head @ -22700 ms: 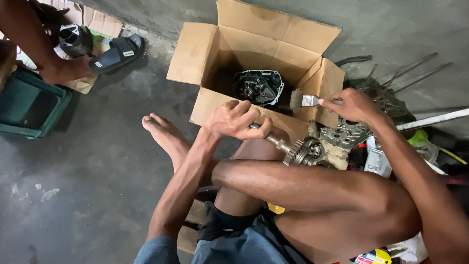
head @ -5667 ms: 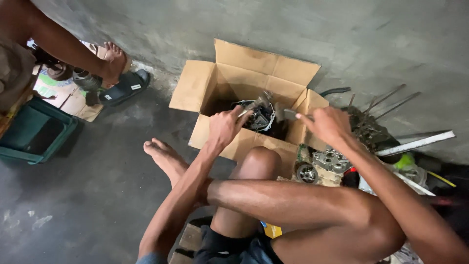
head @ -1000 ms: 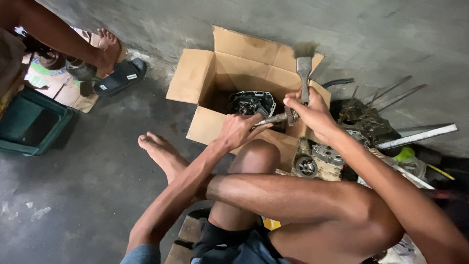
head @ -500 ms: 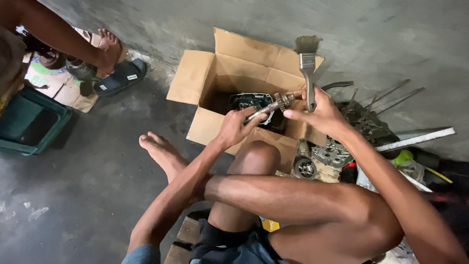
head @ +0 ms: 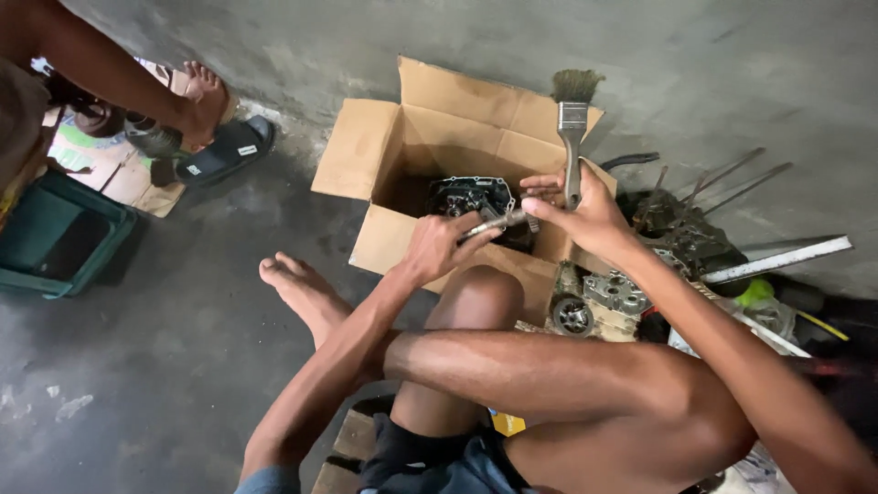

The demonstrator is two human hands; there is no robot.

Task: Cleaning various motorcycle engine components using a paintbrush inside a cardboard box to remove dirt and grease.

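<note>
I sit over an open cardboard box (head: 366,151) with a dark engine part (head: 471,195) inside. My left hand (head: 439,245) grips one end of a thin metal shaft (head: 498,222) just above the box's front wall. My right hand (head: 581,212) touches the shaft's other end with its fingertips and also holds a paintbrush (head: 572,119) upright, bristles pointing up. My bare knee (head: 480,293) is right below both hands.
Grey engine castings (head: 608,297) and a gear lie to the right of the box, with rods and a metal ruler (head: 777,261) beyond. At the left, another person's arm and foot (head: 206,96) rest by a black sandal (head: 224,151). A green crate (head: 50,238) stands at the far left.
The brush has stayed upright in my right hand while both hands drew closer over the box. The shaft now lies between the two hands.
</note>
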